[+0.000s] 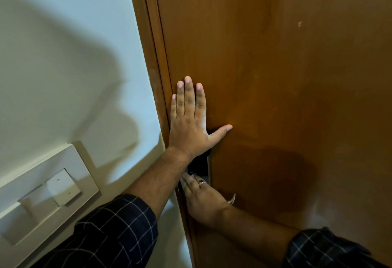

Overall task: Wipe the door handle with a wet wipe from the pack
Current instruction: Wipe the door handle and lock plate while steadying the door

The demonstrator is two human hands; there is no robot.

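My left hand [188, 125] lies flat on the brown wooden door [275, 76], fingers together and thumb spread, holding nothing. Just below it is a black lock plate [200, 164], partly hidden by my left wrist. My right hand [203, 199], with a ring on one finger, rests over the door handle, its fingers stretched toward the lock plate. Only the metal tip of the handle [233, 198] pokes out past that hand. No wet wipe and no pack are in view; whatever is under my right palm is hidden.
The door frame [154, 66] runs along the door's left edge beside a white wall [63, 55]. A pale switch panel [48, 191] sits low on the wall at the left. Both of my arms wear dark checked sleeves.
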